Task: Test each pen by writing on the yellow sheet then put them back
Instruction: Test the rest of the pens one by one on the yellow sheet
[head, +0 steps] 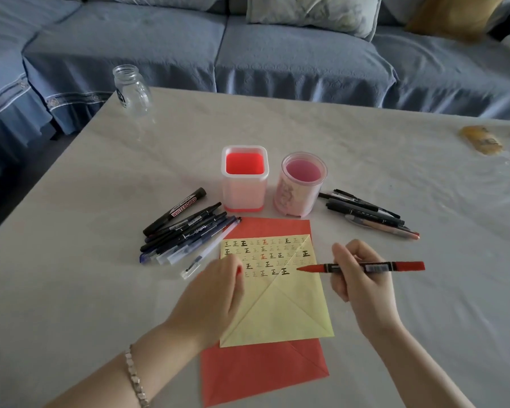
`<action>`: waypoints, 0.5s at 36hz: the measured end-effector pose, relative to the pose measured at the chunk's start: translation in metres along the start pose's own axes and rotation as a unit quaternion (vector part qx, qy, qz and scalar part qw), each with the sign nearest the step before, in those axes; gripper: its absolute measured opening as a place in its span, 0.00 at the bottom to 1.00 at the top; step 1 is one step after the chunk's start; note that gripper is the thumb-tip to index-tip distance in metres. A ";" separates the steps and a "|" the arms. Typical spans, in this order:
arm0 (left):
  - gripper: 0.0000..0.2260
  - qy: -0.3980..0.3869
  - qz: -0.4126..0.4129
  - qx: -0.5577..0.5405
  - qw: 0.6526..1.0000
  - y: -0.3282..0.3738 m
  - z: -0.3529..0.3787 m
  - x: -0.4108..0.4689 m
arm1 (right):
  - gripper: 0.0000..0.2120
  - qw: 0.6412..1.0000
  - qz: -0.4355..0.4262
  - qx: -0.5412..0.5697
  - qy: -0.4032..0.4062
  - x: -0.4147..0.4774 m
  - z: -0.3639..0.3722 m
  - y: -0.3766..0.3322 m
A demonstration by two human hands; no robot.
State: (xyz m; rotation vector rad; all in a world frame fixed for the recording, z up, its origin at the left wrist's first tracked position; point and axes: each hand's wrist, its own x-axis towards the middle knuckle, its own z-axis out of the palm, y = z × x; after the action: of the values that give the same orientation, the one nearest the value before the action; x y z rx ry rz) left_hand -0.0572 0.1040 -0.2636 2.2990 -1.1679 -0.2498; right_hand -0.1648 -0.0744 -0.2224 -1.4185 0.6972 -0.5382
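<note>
The right hand grips a red pen. The left hand pinches its red cap. One black pen says "WHITEBOARD".

A home living room: a blue covered sofa with cushions runs just behind the pale worktop, a glass jar at the worktop's corner nearest the sofa.

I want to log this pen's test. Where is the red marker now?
The red marker is in the right hand, its tip over the yellow sheet's right edge.
</note>
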 end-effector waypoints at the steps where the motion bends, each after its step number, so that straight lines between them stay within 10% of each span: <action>1: 0.11 0.027 0.007 0.038 0.999 -0.009 0.006 -0.002 | 0.18 1.000 0.004 -0.015 0.016 0.001 -0.002 0.004; 11: 0.12 0.137 -0.011 0.171 0.976 -0.026 0.045 0.003 | 0.11 0.997 0.053 -0.025 0.041 0.008 -0.013 0.025; 18: 0.25 0.004 0.045 0.164 0.985 0.006 0.064 0.018 | 0.08 0.998 0.051 -0.032 0.037 0.020 -0.009 0.033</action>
State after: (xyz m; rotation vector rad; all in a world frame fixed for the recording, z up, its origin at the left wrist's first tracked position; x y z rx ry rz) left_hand -0.0753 0.0623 -0.3120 2.5133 -1.3930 -0.0139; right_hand -0.1595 -0.0916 -0.2577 -1.4192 0.8482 -0.4948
